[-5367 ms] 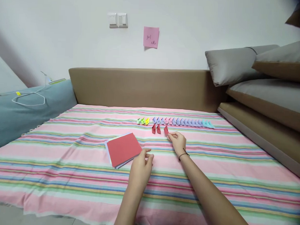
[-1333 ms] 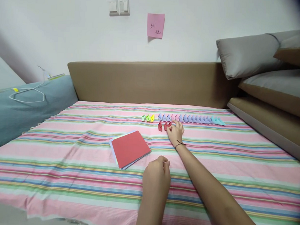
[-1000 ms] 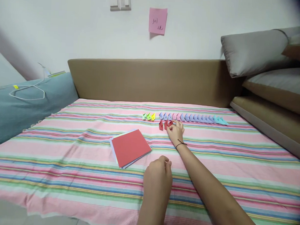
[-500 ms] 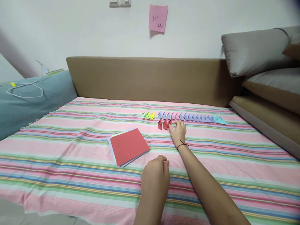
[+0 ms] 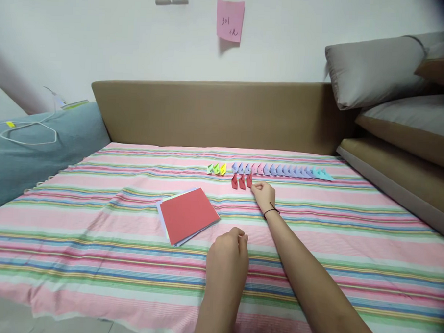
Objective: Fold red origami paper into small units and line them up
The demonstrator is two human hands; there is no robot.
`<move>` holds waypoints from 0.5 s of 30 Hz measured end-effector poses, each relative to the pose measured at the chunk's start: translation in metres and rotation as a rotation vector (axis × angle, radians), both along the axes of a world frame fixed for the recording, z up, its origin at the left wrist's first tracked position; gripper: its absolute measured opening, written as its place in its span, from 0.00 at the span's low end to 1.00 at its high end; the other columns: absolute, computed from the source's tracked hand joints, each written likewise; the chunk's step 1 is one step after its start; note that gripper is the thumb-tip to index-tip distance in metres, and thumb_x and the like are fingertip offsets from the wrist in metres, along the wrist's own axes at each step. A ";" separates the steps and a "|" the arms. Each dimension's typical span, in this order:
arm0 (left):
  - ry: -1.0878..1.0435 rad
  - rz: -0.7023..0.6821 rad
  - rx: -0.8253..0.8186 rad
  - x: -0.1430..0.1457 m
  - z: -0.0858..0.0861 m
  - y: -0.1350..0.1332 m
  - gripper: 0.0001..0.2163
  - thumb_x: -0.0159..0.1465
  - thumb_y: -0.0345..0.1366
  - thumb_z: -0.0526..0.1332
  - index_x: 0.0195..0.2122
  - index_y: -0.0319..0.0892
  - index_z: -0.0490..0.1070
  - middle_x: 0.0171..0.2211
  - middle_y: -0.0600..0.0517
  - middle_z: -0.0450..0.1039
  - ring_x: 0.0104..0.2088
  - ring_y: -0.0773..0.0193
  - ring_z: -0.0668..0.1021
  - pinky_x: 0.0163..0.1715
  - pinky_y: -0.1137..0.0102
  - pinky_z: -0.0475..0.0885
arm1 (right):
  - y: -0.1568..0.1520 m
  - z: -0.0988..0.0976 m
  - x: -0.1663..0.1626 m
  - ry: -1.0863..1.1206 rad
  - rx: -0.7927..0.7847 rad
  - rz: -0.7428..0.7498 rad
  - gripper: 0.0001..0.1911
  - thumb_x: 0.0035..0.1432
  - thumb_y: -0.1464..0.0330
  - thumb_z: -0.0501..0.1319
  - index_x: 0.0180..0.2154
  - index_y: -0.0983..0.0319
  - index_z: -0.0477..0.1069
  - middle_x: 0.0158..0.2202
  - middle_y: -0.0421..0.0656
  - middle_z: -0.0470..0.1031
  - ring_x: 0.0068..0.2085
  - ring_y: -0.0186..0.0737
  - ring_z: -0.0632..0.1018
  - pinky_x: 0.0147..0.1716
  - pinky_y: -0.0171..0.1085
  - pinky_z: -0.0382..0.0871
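My right hand reaches far out over the striped bed sheet, fingers curled, its fingertips just right of three small red folded paper pieces. Whether it touches the nearest one I cannot tell. Behind them runs a row of several small folded pieces in green, yellow, purple, pink and light blue. My left hand rests on the sheet in a loose fist, right of a stack of square paper sheets with a red sheet on top.
A tan headboard backs the bed. Grey and tan cushions pile up at the right. A teal cushion with a white cable lies at the left. A pink note hangs on the wall.
My right hand has drawn back slightly from the three red pieces, which now stand free. My left hand has pulled back from the paper stack and closed into a fist.
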State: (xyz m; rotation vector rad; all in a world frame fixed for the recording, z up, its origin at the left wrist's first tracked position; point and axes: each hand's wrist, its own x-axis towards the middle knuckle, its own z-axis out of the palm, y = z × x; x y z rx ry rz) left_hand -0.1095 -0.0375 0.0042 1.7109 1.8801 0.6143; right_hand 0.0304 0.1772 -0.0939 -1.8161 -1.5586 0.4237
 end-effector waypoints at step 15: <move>-0.011 0.006 0.016 -0.002 0.003 0.000 0.12 0.64 0.36 0.50 0.38 0.43 0.73 0.34 0.47 0.77 0.35 0.59 0.77 0.31 0.71 0.64 | -0.005 0.002 -0.001 0.019 -0.038 0.039 0.14 0.62 0.64 0.57 0.47 0.63 0.68 0.47 0.46 0.71 0.43 0.40 0.75 0.41 0.44 0.72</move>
